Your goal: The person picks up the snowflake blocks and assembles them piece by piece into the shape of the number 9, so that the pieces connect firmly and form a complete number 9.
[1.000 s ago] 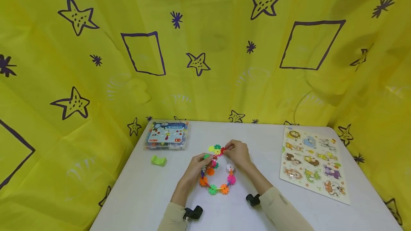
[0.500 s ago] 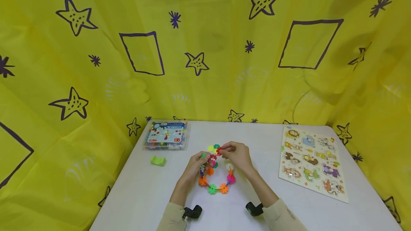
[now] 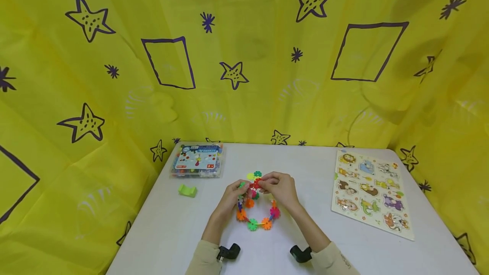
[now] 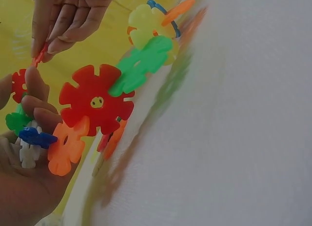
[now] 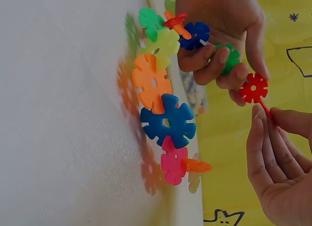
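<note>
A curved chain of colourful plastic snowflake discs lies between the hands in the head view. My left hand holds the chain's left end, its fingers around a green disc and a red disc. My right hand pinches another red disc between thumb and fingers. Seen edge-on in the right wrist view, that disc meets the rim of the left hand's red one; whether their slots are joined, I cannot tell. The blue disc belongs to the chain's hanging stretch.
Yellow and green discs lie just beyond the hands. A clear plastic case stands at the back left, with a light green curved block before it. An animal puzzle board lies on the right. Yellow curtain surrounds the white table.
The right hand has moved left, bringing its red disc against the red disc in the left hand. The left hand has stayed nearly still.
</note>
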{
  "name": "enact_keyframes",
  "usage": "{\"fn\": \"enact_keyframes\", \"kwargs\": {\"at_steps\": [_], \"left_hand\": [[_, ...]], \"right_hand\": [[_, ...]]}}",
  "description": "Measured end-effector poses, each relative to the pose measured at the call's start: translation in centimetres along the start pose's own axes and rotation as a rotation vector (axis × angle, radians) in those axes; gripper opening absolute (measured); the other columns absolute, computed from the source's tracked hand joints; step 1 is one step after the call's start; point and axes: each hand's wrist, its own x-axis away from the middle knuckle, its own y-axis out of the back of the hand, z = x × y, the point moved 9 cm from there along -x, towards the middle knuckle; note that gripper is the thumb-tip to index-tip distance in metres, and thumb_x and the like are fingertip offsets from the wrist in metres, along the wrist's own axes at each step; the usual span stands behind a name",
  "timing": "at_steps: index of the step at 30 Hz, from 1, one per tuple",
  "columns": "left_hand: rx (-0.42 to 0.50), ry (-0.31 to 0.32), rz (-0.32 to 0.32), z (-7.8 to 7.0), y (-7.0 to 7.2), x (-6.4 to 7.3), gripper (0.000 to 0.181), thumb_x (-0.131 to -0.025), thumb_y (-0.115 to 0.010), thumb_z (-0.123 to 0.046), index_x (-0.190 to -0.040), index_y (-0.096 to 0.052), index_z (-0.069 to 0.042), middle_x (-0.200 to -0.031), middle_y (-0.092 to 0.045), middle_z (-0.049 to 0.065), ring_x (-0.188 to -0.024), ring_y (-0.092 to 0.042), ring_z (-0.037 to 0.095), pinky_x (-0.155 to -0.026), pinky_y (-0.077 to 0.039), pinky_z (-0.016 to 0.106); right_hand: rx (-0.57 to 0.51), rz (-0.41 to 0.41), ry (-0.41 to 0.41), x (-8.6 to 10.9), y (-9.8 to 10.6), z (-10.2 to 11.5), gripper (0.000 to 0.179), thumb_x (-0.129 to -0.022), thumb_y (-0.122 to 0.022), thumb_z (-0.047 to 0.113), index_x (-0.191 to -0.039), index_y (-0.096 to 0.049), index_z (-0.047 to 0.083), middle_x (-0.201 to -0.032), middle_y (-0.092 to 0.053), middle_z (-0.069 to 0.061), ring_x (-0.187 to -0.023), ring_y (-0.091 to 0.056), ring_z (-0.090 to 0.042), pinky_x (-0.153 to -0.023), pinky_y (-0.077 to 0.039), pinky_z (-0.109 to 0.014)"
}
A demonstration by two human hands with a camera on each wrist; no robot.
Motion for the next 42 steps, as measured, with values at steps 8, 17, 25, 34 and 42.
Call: {"fn": "enact_keyframes", "kwargs": {"at_steps": [8,17,25,34,42], "left_hand": [[0.035,-0.009,0.020,-0.1,-0.3,0.2,0.041,-0.108,-0.059,-0.034,-0.119,-0.060,0.005,-0.085,-0.061,0.003,-0.077,-0.050,0.018,-0.072,-0.043,0.026],[0.009,-0.037,0.035,-0.1,-0.4,0.2,0.028,-0.108,-0.057,-0.027,-0.120,-0.060,-0.001,-0.082,-0.059,0.004,-0.072,-0.049,0.018,-0.069,-0.043,0.025],[0.004,-0.011,0.063,-0.2,-0.5,0.2,0.030,-0.110,-0.050,-0.020,-0.128,-0.059,0.002,-0.087,-0.061,0.004,-0.078,-0.053,0.017,-0.076,-0.046,0.028],[-0.002,-0.025,0.023,-0.5,0.1,0.1,0.031,-0.109,-0.056,-0.029,-0.121,-0.062,-0.001,-0.086,-0.058,0.004,-0.076,-0.051,0.018,-0.074,-0.046,0.028],[0.020,-0.024,-0.005,-0.3,0.3,0.2,0.030,-0.109,-0.056,-0.030,-0.112,-0.058,-0.001,-0.085,-0.055,0.005,-0.074,-0.048,0.016,-0.070,-0.043,0.026]], "right_hand": [[-0.004,0.001,-0.007,0.1,-0.4,0.0,0.008,-0.089,-0.081,0.003,-0.093,-0.075,-0.002,-0.080,-0.076,-0.015,-0.077,-0.074,-0.048,-0.071,-0.061,-0.052],[-0.044,0.036,0.001,-0.2,-0.9,0.0,0.006,-0.088,-0.082,0.000,-0.089,-0.077,-0.004,-0.080,-0.076,-0.016,-0.076,-0.074,-0.048,-0.071,-0.060,-0.056],[0.059,0.094,0.047,-1.3,-0.6,-0.1,0.013,-0.095,-0.078,0.013,-0.093,-0.081,0.001,-0.082,-0.077,-0.013,-0.081,-0.074,-0.046,-0.074,-0.062,-0.052],[0.392,-0.013,0.022,-3.7,0.9,-2.1,0.011,-0.091,-0.081,0.012,-0.098,-0.081,0.004,-0.086,-0.077,-0.006,-0.078,-0.075,-0.025,-0.066,-0.059,-0.032],[0.603,0.133,0.034,-4.9,-1.2,-3.7,0.028,-0.087,-0.085,0.016,-0.114,-0.080,0.008,-0.095,-0.072,-0.008,-0.080,-0.066,-0.017,-0.068,-0.054,-0.034]]}}
